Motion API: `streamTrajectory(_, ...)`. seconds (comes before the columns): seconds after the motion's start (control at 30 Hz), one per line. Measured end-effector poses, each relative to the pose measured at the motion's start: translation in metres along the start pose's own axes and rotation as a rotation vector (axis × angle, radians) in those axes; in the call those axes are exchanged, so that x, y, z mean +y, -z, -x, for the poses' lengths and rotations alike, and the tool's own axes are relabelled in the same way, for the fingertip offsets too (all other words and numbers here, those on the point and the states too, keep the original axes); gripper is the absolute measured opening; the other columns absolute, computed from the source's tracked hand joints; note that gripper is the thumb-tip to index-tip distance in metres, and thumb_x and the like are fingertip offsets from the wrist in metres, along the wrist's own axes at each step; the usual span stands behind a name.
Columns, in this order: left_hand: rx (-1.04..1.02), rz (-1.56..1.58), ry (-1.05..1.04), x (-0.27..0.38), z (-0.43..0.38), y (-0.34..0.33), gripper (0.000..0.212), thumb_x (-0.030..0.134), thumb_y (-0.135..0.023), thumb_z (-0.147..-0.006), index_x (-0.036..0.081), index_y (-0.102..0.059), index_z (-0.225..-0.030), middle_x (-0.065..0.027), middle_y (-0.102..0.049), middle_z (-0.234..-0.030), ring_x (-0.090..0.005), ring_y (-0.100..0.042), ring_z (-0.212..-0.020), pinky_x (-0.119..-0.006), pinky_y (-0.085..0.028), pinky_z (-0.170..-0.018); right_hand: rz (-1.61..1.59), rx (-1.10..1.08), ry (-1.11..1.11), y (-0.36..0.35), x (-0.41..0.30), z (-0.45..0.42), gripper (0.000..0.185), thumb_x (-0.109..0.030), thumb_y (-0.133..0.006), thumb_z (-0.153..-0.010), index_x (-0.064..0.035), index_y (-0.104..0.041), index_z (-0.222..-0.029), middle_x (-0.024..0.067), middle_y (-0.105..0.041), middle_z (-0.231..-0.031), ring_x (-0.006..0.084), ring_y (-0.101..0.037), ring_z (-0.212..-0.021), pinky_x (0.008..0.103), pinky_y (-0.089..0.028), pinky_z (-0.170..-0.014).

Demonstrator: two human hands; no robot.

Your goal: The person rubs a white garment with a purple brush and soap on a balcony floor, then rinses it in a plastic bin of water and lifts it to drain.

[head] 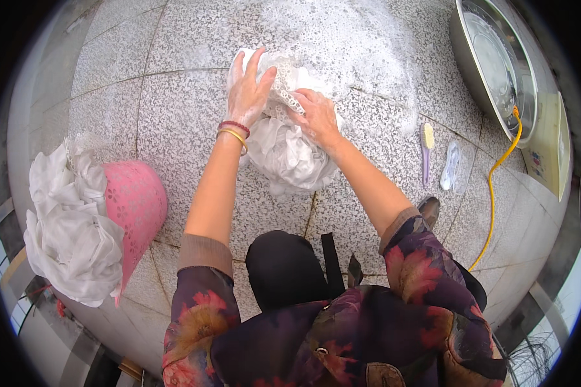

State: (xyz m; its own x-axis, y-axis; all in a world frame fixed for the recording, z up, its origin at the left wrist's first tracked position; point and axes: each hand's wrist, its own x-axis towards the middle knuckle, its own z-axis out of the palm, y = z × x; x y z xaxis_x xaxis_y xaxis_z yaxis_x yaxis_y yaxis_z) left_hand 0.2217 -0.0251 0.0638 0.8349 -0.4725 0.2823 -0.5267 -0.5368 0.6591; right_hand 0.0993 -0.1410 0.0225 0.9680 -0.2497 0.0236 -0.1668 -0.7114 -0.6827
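A wet, bunched white cloth (293, 152) with a lace trim (286, 96) lies on the speckled floor in front of me. My left hand (248, 94), fingers spread, is over the cloth's far left part, wet with suds. It wears a red bead bracelet (234, 126) and a gold-coloured bangle (234, 137) at the wrist. The fingers of my right hand (318, 116) are curled round a fold at the lace; its fingertips are partly hidden in the fabric.
Soapy foam (353, 43) covers the floor beyond the cloth. At left, a pink basket (138, 198) overflows with white fabric (72, 242). To the right are a scrubbing brush (426, 155), a clear plastic item (450, 167), a metal basin (472, 67), a yellow hose (491, 203) and a cream box (547, 145).
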Motion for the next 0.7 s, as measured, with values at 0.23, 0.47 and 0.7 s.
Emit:
streamTrajectory(0.23,-0.574,-0.067,-0.245,0.03,0.049,-0.002,0.049,0.049,-0.05,-0.082,0.008,-0.062,-0.109,-0.0125,-0.062,-0.105,-0.0294,-0.057,-0.099,-0.042,-0.041,-0.085,0.22,0.215,0.002,0.001,-0.032,0.088,0.048,-0.036,-0.063,-0.072,-0.0162,-0.054,-0.114,0.0102,-0.045,-0.121,0.0346,-0.041,-0.107,0.0473,-0.032,-0.087)
streamTrajectory(0.47,-0.497,-0.371,-0.068,-0.055,0.088,-0.039,0.035,0.033,-0.04,-0.09,0.006,-0.062,-0.094,-0.0194,-0.063,-0.085,-0.0338,-0.061,-0.078,-0.046,-0.046,-0.074,0.146,0.069,-0.249,-0.056,-0.014,0.05,0.041,-0.027,-0.059,-0.071,-0.0175,-0.054,-0.111,0.0107,-0.056,-0.103,0.0281,-0.052,-0.097,0.0416,-0.041,-0.079)
streamTrajectory(0.7,-0.428,0.146,0.312,-0.027,0.061,-0.002,0.053,0.044,-0.055,-0.083,0.001,-0.052,-0.114,-0.0208,-0.058,-0.108,-0.036,-0.056,-0.1,-0.039,-0.044,-0.088,-0.249,-0.025,-0.338,-0.025,0.013,0.022,0.055,-0.029,-0.059,-0.073,-0.007,-0.047,-0.121,0.0174,-0.055,-0.104,0.0324,-0.051,-0.101,0.0398,-0.042,-0.088)
